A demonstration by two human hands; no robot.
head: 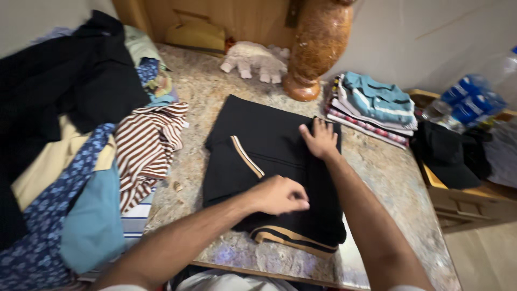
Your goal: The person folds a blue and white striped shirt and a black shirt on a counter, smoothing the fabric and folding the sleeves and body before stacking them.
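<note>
A black garment with tan stripes [258, 145] lies partly folded on the speckled stone tabletop [388, 172]. My left hand [280, 195] rests closed on the garment's near middle, pinching the black fabric. My right hand [320, 139] presses flat with fingers spread on the garment's far right edge. Both forearms reach in from the bottom of the view.
A heap of unfolded clothes [70, 151] fills the left side, including a brown-and-white striped shirt [148, 145]. A stack of folded shirts [371, 108] sits at the back right beside a brown vase [318, 48]. A plush toy [256, 59], plastic bottles [468, 99] and a black cap [447, 153] lie beyond.
</note>
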